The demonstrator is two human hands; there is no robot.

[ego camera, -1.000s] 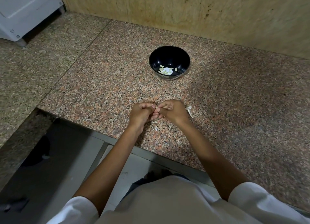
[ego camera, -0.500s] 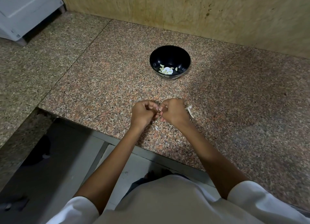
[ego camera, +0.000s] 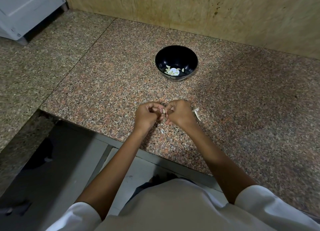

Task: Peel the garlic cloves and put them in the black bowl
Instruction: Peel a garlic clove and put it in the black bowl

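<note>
It looks like a kitchen. A speckled granite surface [ego camera: 103,85] runs along a tan wall [ego camera: 207,11], with a white appliance [ego camera: 26,9] on short feet at the far left. A black bowl [ego camera: 173,56] of peeled garlic cloves [ego camera: 172,72] sits on the surface.

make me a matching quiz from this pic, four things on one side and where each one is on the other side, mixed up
Things
1. black bowl
2. peeled cloves
3. garlic skin scrap
4. white cabinet

Places
A. far left corner of the view
B. on the counter, just right of the right hand
C. upright, near the middle of the counter
D. at the bottom of the bowl

Pairs: 1-C, 2-D, 3-B, 4-A
</note>
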